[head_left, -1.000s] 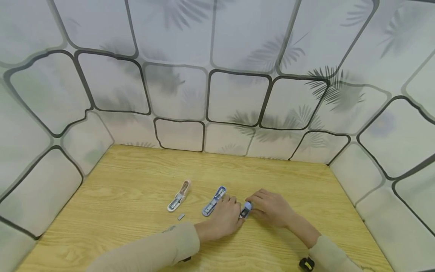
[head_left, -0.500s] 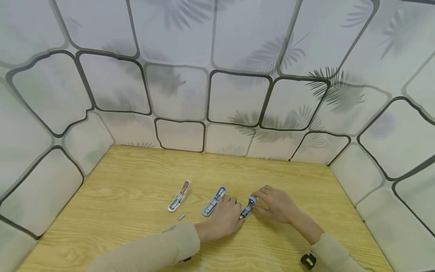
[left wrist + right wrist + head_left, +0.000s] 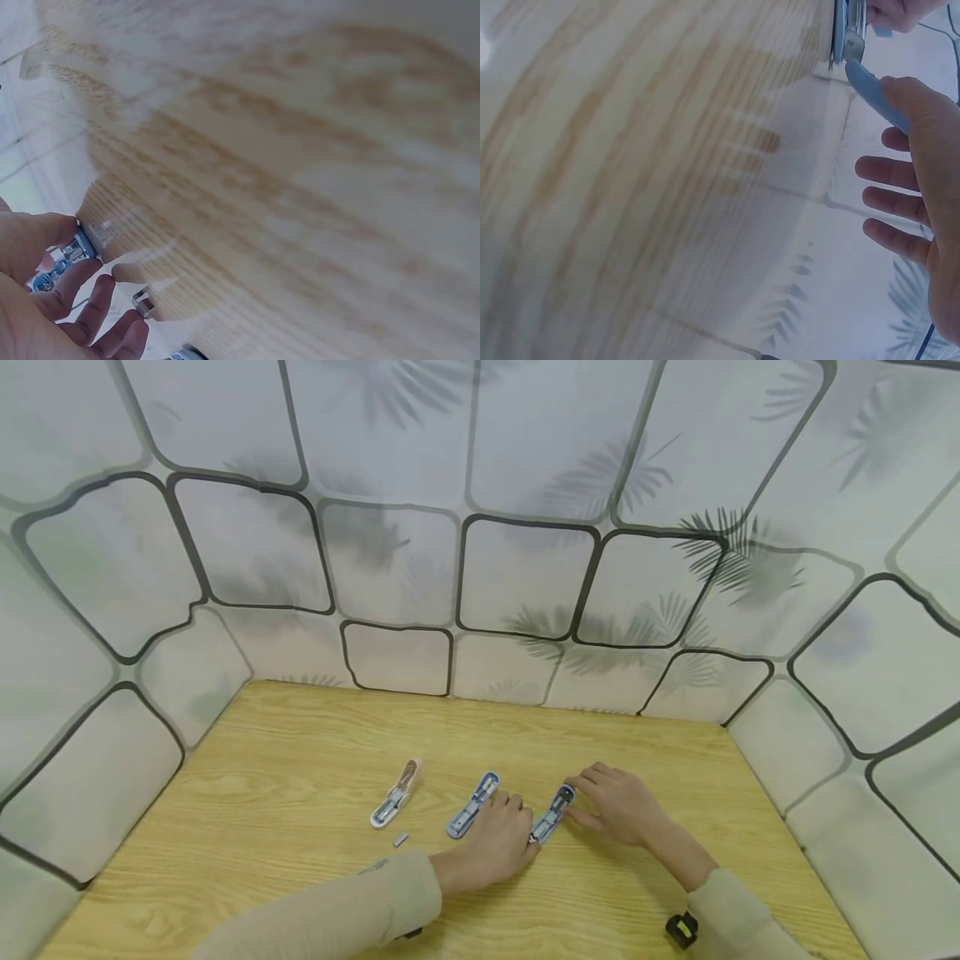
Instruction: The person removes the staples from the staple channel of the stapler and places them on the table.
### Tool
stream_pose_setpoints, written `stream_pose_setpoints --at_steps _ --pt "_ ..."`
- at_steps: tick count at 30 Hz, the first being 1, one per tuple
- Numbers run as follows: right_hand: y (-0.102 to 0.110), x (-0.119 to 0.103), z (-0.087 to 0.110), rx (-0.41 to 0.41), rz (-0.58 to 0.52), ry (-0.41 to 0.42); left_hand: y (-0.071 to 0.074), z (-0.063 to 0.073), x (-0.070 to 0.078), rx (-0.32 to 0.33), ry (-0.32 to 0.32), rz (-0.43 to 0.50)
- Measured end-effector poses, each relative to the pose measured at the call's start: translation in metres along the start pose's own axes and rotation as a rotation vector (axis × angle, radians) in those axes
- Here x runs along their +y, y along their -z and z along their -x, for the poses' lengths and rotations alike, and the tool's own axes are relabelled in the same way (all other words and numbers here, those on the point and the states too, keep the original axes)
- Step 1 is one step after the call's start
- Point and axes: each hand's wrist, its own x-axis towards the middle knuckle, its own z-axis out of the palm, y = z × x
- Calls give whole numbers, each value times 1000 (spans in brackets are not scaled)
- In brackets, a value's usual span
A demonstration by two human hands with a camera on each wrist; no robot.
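Note:
A light-blue stapler (image 3: pixel 552 815) lies swung open between my two hands, its metal inside showing. My left hand (image 3: pixel 497 839) pinches its near end, as the left wrist view shows with thumb and forefinger at the stapler's end (image 3: pixel 87 243). My right hand (image 3: pixel 618 806) pinches the tip of the raised lid (image 3: pixel 874 96) between thumb and forefinger, the other fingers spread apart from it. Just left of my left hand lies a second, blue stapler (image 3: pixel 467 814), opened flat and partly covered by the fingers. Farther left rests a white and pink stapler (image 3: pixel 390 802), also opened.
A small grey strip (image 3: pixel 401 838), like a stick of staples, lies on the wooden table (image 3: pixel 300 752) near the white and pink stapler. A black and yellow object (image 3: pixel 682 930) sits by the right sleeve. Patterned cloth walls (image 3: pixel 397 660) border the table's back and sides.
My right hand has moved away from the left, up and to the right, swinging the light-blue stapler's lid wide open. My left hand has stayed in place.

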Motion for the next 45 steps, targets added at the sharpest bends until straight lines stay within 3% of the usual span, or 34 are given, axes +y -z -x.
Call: stream_pose_setpoints --at_steps 17,21,27,37,45 --pt "-12 8 5 -51 -15 -57 -2 0 0 10 7 30" --pt "-12 6 6 -102 -56 -140 -2 0 1 21 1 19" --pt "1 -3 3 -140 -185 -338 0 -1 -1 21 -4 -3" --pt "23 -15 -2 -204 -448 -575 0 -1 -1 -6 -8 6" --pt "27 -18 -3 -233 -780 -697 -1 -1 0 4 0 3"
